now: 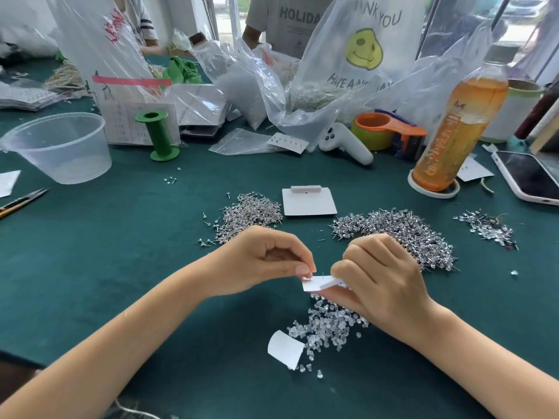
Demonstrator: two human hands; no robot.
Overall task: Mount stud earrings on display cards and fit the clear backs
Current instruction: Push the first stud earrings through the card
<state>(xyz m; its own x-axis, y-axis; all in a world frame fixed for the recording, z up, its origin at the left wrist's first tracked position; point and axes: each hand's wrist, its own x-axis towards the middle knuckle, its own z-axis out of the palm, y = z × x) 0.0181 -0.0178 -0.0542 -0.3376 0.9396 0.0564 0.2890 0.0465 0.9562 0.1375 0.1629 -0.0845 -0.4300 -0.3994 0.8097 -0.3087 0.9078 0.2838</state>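
The small white display card [317, 282], light and easily bent, is best held by its edges. The right hand [381, 276] grips its right end; the left hand [260, 261] pinches something tiny at its left corner, where thin posts stand up. Clear backs [329, 325] lie heaped at six o'clock on the bench [121, 252].

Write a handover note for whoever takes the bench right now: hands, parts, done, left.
Left hand: pinching at a post on the card's left end, probably fitting a back.
Right hand: gripping the card's right end.
Clear backs: pile under the hands.
Stud piles: and.
Blank card: beyond the hands.
Done: two posts through the card.
Left: backs, then the blank card.
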